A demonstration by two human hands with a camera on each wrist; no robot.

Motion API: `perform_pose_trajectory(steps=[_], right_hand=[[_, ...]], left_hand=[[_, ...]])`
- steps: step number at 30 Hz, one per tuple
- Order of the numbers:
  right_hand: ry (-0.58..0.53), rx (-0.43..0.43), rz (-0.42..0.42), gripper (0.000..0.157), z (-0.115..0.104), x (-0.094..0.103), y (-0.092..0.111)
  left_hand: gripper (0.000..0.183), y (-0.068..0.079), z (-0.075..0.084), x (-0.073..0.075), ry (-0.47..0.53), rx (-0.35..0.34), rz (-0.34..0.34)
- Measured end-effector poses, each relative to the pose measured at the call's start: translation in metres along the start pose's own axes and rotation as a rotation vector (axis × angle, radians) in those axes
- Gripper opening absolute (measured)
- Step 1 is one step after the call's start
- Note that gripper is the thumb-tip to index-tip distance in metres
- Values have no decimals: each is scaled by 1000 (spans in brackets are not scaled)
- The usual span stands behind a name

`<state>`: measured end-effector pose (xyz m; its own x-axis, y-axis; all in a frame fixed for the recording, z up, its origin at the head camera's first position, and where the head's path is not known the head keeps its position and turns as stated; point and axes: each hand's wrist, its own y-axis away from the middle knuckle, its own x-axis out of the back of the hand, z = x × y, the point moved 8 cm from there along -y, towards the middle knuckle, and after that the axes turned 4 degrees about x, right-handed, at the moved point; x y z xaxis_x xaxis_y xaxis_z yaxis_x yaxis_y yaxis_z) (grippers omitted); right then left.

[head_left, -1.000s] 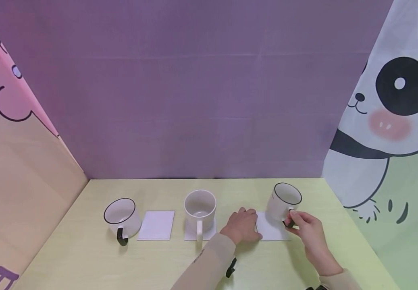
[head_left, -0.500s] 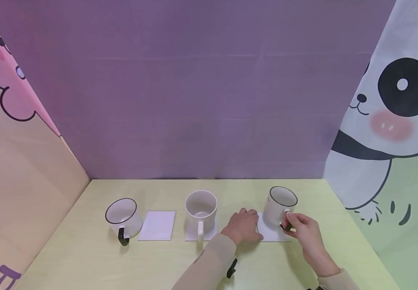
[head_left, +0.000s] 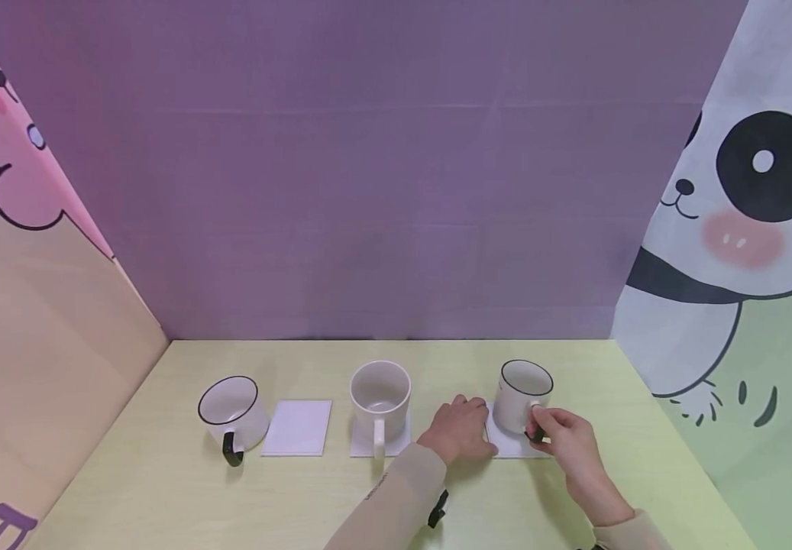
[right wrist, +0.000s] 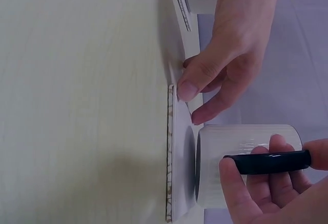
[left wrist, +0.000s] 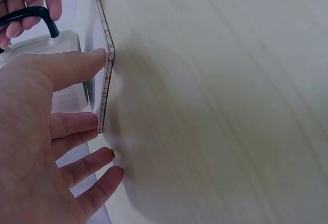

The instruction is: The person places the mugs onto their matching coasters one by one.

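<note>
In the head view, my right hand [head_left: 570, 451] pinches the black handle of a white mug [head_left: 515, 409] with a dark rim. The mug is upright, its base over or on the rightmost white square coaster [head_left: 502, 447]; whether the two touch, I cannot tell. My left hand [head_left: 463, 431] lies at that coaster's left side. The left wrist view shows its thumb and index finger touching the coaster [left wrist: 105, 80] at the edge, other fingers spread toward the table. From the right wrist, fingers and thumb curl about the handle [right wrist: 269, 163].
An all-white mug [head_left: 379, 401] stands on the middle coaster [head_left: 401, 439]. Farther left are a bare coaster [head_left: 297, 428] and another dark-rimmed white mug [head_left: 232, 412] on the pale table [head_left: 286, 504]. A small black piece [head_left: 438, 509] shows beside my left sleeve. A purple backdrop [head_left: 382, 191] rises behind.
My right hand has brought the mug leftward and down, from the coaster's right rear toward its middle. My left hand has stayed at the coaster's edge.
</note>
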<state>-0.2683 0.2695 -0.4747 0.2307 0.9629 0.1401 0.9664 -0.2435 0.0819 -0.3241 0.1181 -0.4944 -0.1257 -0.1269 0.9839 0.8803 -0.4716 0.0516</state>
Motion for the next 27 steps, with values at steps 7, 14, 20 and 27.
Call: perform_pose_trajectory(steps=[7,14,20,27], right_hand=[[27,7,-9,26,3,-4,0],[24,2,-5,23,7,-5,4],[33,9,-15,24,9,-7,9],[31,6,-26,23,14,-7,11]], left_hand=[[53,0,0,2,-21,-11,20],[51,0,1,2,-30,-23,30],[52,0,1,1,-27,-21,21],[54,1,1,2,-24,-23,27]])
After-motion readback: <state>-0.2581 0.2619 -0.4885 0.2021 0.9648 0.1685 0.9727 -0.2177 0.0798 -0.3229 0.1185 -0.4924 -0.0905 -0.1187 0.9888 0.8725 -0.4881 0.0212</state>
